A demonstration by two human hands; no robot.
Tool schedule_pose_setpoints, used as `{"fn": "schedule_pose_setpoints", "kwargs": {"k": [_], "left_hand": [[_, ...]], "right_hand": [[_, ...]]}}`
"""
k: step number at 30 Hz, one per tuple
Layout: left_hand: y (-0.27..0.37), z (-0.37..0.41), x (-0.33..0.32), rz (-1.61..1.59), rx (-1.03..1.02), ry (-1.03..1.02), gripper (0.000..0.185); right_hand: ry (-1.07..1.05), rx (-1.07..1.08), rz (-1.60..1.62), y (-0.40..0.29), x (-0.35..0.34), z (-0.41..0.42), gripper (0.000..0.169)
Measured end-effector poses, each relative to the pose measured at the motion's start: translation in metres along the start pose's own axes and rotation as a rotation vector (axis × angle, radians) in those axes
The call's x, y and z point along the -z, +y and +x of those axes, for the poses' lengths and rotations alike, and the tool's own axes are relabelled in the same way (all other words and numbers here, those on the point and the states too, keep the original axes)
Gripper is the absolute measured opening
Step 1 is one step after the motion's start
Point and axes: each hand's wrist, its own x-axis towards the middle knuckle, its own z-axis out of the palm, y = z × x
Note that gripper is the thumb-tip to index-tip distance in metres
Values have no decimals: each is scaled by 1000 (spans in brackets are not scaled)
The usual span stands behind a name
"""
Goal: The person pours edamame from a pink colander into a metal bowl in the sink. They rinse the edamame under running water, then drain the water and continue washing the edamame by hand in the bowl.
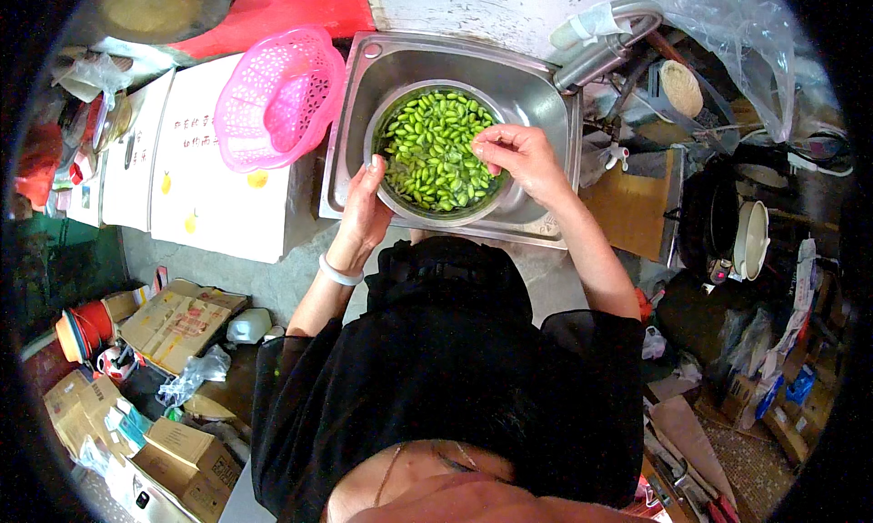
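A round metal bowl [477,216] stands in the stainless steel sink [348,124], filled with water and many shelled green beans [436,148]. My left hand [368,206] grips the bowl's rim at the lower left, thumb on top. Over the right side of the bowl is my right hand [520,158], its thumb and forefinger pinched together; whether something small lies between them cannot be told. A pink perforated plastic colander [239,114] sits left of the sink, its rim near the sink's edge.
The colander stands on a white printed cover [204,202] beside the sink. A metal faucet [593,62] rises at the sink's back right corner. Dark pans [709,212] and a pale bowl [750,240] are at the right. Cardboard boxes [184,318] lie at the lower left.
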Motion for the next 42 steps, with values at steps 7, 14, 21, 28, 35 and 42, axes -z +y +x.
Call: {"fn": "schedule_pose_setpoints", "kwargs": {"k": [7,14,21,28,35,42], "left_hand": [[0,0,0,-11,-17,1,51],[-2,2,2,-26,-6,3,49],[-1,1,-3,-20,4,3,49],[-1,1,-3,12,13,-4,51],[2,-2,-11,-2,16,-19,49],[-1,-1,-10,1,11,-1,46]], "right_hand": [[92,216,-451,0,-4,-1,6],[91,261,-507,-10,-10,0,7],[43,286,-576,-8,-8,-1,9],[-93,216,-750,-12,-8,-4,28],[-170,282,-815,-8,-15,0,28],[-174,369,-857,0,-17,5,14]]}}
